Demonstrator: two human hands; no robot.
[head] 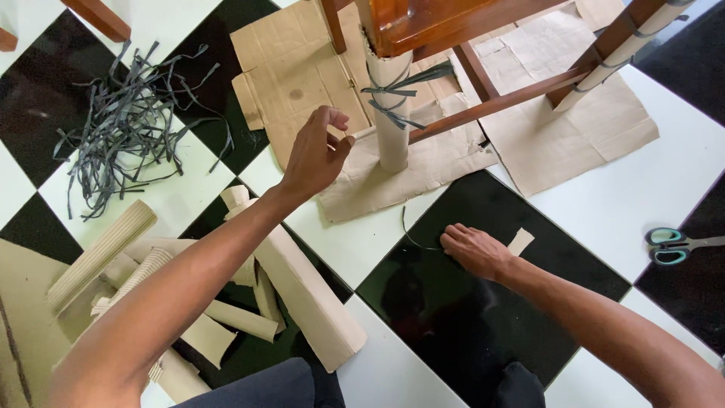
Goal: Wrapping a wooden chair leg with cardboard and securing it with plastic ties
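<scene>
My left hand (317, 151) is raised with its fingers pinched together, close to the lower rail of a wooden chair (483, 109). What it pinches is too small to tell. The chair's front leg (393, 113) is wrapped in corrugated cardboard and tied with a dark plastic strap (400, 94). My right hand (472, 249) lies flat on a black floor tile, fingers at one thin dark strap (408, 234) lying there. A small cardboard scrap (519, 241) sits just right of that hand.
A heap of dark straps (128, 121) lies at the left. Rolled corrugated cardboard pieces (302, 287) are piled at the lower left. Flat cardboard sheets (559, 136) lie under the chair. Scissors with teal handles (672, 244) rest at the right edge. Another chair leg (619, 53) is also wrapped.
</scene>
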